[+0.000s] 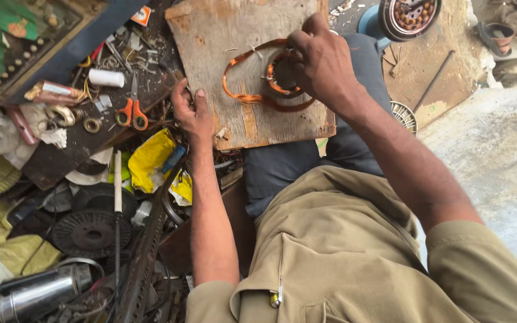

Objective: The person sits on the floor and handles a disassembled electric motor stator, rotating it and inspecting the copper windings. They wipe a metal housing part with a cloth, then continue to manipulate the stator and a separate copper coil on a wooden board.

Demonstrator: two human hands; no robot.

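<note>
So, right hand (pixel 324 60) first: fingers curled down tight on the copper wire coil (pixel 264 81), w/ the knuckles up. It has hold of the round, thick part of the coil, near the top right corner of the wooden board (pixel 210 36). A thin loop of the same wire runs out to the left, across the middle of the board.

Left hand (pixel 191 110) sits at the left edge of the board. Fingers bent, thumb on top, pinching the edge so the board stays put. Nothing else in it.

Board lies on the person's lap, over the dark trousers (pixel 282 167). Tan shirt (pixel 342 251) fills the bottom of the view.

Step in hand, I think: shaping or tidying the coil, pressing the loops together while the board is kept steady. The next move calls for a soft, slow pull b/c the wire is thin and could kink or slip out of its bundle. The left hand needs to hold on firm, or the board may tip off the lap.

Out past the left edge of the board it's a mess on the floor: orange scissors (pixel 133 110), a white roll (pixel 106 78), a yellow bag (pixel 151 158), a black round disc (pixel 88 233), a long metal bar w/ holes (pixel 145 257), a shiny metal can (pixel 37 293). Up top right, a round motor part (pixel 411 15) w/ copper inside.
</note>
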